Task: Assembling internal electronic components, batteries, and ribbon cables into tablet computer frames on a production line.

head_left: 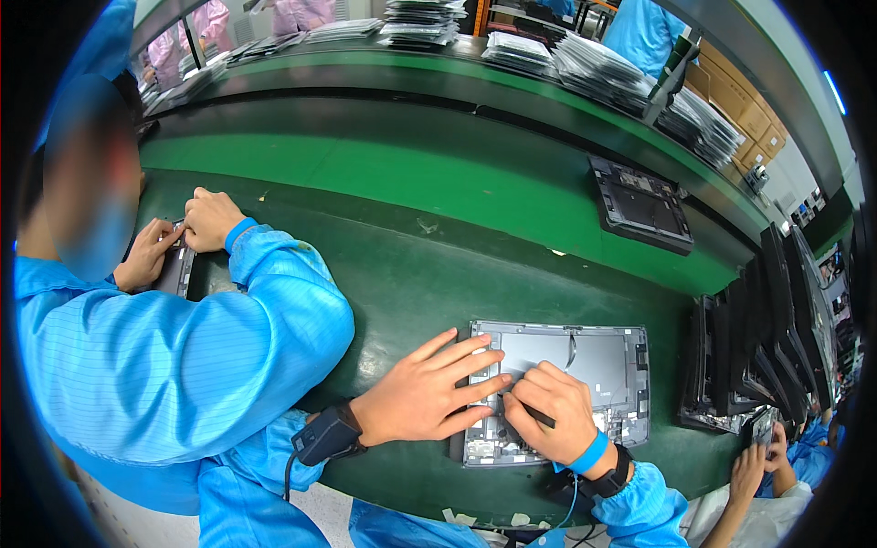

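A grey laptop chassis [594, 379] lies open on the green workbench in front of me, with its inner frame, boards and a dark cable showing. My left hand [429, 388] rests over its left edge, fingers spread and fingertips on the chassis, gripping nothing. My right hand [555, 416] is closed around a slim black stick-like tool [539, 416] above the chassis's lower left half. The tool's tip is hidden by my fingers, so its exact kind does not show. A blue strap circles my right wrist.
Left of me, a co-worker in blue bends over a device [174, 269]. A dark laptop chassis [642, 205] rests at the back right. Several black laptop parts [758, 338] stand stacked on the right, near another person's hands [760, 461]. Packed stacks [603, 73] line the upper shelf.
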`<state>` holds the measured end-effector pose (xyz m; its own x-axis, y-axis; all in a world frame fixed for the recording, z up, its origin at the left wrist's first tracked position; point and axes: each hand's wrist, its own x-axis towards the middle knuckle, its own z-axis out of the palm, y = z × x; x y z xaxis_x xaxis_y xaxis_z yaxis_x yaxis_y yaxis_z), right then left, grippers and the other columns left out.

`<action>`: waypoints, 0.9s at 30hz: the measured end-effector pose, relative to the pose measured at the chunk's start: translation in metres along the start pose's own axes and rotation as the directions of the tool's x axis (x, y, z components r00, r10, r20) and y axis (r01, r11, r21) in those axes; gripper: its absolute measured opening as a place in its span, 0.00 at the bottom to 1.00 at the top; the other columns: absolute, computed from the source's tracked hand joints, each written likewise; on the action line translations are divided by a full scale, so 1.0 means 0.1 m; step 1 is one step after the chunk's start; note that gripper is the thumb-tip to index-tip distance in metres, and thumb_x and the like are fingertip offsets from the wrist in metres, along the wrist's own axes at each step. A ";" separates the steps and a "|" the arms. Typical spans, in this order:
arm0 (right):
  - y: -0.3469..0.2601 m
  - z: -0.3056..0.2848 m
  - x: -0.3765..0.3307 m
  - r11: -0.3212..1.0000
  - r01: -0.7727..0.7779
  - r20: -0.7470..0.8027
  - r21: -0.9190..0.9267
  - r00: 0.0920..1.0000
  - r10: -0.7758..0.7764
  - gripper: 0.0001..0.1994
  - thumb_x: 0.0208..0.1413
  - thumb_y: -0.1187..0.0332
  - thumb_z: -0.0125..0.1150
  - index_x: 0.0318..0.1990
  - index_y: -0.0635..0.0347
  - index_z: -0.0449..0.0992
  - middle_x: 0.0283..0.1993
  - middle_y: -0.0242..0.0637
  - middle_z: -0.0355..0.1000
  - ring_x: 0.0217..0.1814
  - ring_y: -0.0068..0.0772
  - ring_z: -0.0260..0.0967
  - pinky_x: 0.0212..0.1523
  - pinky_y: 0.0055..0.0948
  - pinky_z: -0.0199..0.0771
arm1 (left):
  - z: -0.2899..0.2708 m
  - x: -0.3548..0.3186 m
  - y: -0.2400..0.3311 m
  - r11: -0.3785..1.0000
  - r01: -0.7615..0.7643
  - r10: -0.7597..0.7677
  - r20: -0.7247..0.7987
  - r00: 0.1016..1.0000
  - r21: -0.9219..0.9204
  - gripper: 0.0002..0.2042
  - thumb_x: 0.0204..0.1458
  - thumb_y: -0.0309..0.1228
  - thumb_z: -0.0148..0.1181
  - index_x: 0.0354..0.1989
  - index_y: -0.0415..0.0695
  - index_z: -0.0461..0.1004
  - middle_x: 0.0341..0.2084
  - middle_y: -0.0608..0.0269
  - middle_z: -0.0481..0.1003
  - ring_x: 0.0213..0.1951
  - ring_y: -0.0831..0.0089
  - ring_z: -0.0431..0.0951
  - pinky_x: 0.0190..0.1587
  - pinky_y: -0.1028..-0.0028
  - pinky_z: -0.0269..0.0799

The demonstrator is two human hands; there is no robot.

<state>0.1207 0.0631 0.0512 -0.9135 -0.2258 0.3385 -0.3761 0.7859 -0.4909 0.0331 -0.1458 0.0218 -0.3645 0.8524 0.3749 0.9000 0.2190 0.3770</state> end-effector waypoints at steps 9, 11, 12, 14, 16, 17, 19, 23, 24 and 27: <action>0.04 -0.09 0.01 0.998 -0.058 -0.184 0.016 0.981 0.060 0.09 0.47 0.74 0.65 0.20 0.59 0.72 0.21 0.34 0.65 0.24 0.38 0.65 0.22 0.37 0.66 | -0.01 0.02 -0.06 0.998 -0.045 0.046 0.027 0.999 -0.034 0.16 0.61 0.46 0.57 0.55 0.60 0.78 0.62 0.61 0.69 0.68 0.60 0.64 0.68 0.51 0.61; 0.04 -0.05 0.01 0.997 -0.067 -0.161 0.047 0.984 0.074 0.09 0.47 0.74 0.65 0.20 0.59 0.72 0.21 0.34 0.65 0.25 0.38 0.65 0.22 0.37 0.66 | -0.01 0.03 -0.06 0.998 -0.035 0.037 0.019 0.999 -0.058 0.15 0.61 0.45 0.58 0.53 0.59 0.80 0.61 0.62 0.69 0.68 0.61 0.64 0.68 0.52 0.61; 0.04 -0.02 0.01 0.994 -0.076 -0.137 0.078 0.987 0.087 0.09 0.47 0.74 0.65 0.20 0.60 0.71 0.21 0.35 0.65 0.25 0.38 0.65 0.22 0.37 0.66 | 0.00 0.02 -0.06 0.998 -0.037 0.038 0.020 0.999 -0.059 0.15 0.61 0.45 0.58 0.53 0.59 0.80 0.61 0.62 0.69 0.68 0.61 0.64 0.68 0.52 0.61; -0.01 -0.06 0.02 0.995 -0.077 -0.107 0.063 0.991 0.083 0.09 0.48 0.73 0.65 0.20 0.59 0.71 0.21 0.35 0.65 0.25 0.39 0.66 0.22 0.37 0.67 | 0.01 0.01 -0.07 0.998 -0.031 0.031 0.004 1.000 -0.060 0.15 0.60 0.45 0.58 0.52 0.59 0.80 0.61 0.62 0.69 0.67 0.61 0.64 0.68 0.52 0.61; -0.04 -0.09 0.02 0.995 -0.096 -0.047 0.027 0.994 0.098 0.09 0.48 0.73 0.65 0.20 0.59 0.71 0.21 0.34 0.65 0.25 0.38 0.66 0.22 0.37 0.67 | 0.00 0.02 -0.06 0.997 -0.028 0.028 0.004 1.000 -0.066 0.15 0.60 0.44 0.59 0.52 0.59 0.80 0.61 0.62 0.70 0.68 0.61 0.64 0.68 0.51 0.61; -0.03 -0.08 0.01 0.995 -0.097 -0.046 0.029 0.994 0.098 0.09 0.48 0.73 0.65 0.20 0.59 0.71 0.21 0.34 0.65 0.25 0.38 0.66 0.22 0.37 0.67 | 0.00 0.02 -0.05 0.997 -0.024 0.024 -0.001 1.000 -0.073 0.14 0.59 0.44 0.59 0.52 0.59 0.81 0.61 0.62 0.70 0.68 0.61 0.64 0.68 0.51 0.61; -0.02 -0.06 -0.03 0.996 -0.085 -0.036 0.040 0.996 0.086 0.08 0.49 0.73 0.65 0.22 0.58 0.73 0.22 0.34 0.66 0.26 0.38 0.66 0.22 0.37 0.68 | 0.01 0.02 -0.05 0.996 -0.022 0.022 -0.005 1.000 -0.082 0.14 0.59 0.44 0.59 0.52 0.59 0.81 0.61 0.62 0.70 0.68 0.61 0.64 0.68 0.51 0.61; -0.06 -0.06 -0.04 0.994 -0.064 -0.022 0.088 0.998 0.067 0.06 0.49 0.72 0.65 0.23 0.58 0.75 0.23 0.33 0.66 0.27 0.36 0.67 0.22 0.36 0.68 | 0.00 0.00 -0.06 0.996 -0.026 0.026 -0.003 1.000 -0.085 0.13 0.59 0.43 0.60 0.50 0.59 0.81 0.61 0.63 0.70 0.68 0.60 0.64 0.68 0.50 0.61; -0.08 -0.06 -0.05 0.996 -0.057 0.001 0.065 0.998 0.057 0.06 0.49 0.72 0.65 0.24 0.57 0.75 0.23 0.32 0.66 0.28 0.36 0.67 0.22 0.35 0.68 | 0.00 0.01 -0.06 0.996 -0.030 0.030 -0.004 1.000 -0.088 0.13 0.59 0.42 0.60 0.50 0.59 0.82 0.61 0.63 0.70 0.68 0.60 0.64 0.68 0.50 0.61; -0.08 -0.06 -0.07 0.998 -0.044 0.020 0.053 0.999 0.043 0.05 0.49 0.72 0.66 0.25 0.57 0.76 0.24 0.32 0.66 0.29 0.35 0.67 0.22 0.35 0.68 | 0.01 0.00 -0.06 0.994 -0.041 0.039 -0.016 0.999 -0.097 0.12 0.59 0.43 0.60 0.49 0.59 0.82 0.60 0.64 0.70 0.68 0.60 0.64 0.68 0.50 0.61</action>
<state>0.1307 0.0619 0.0575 -0.9319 -0.2032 0.3005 -0.3429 0.7633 -0.5475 0.0274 -0.1461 0.0182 -0.3326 0.8529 0.4025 0.8866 0.1373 0.4417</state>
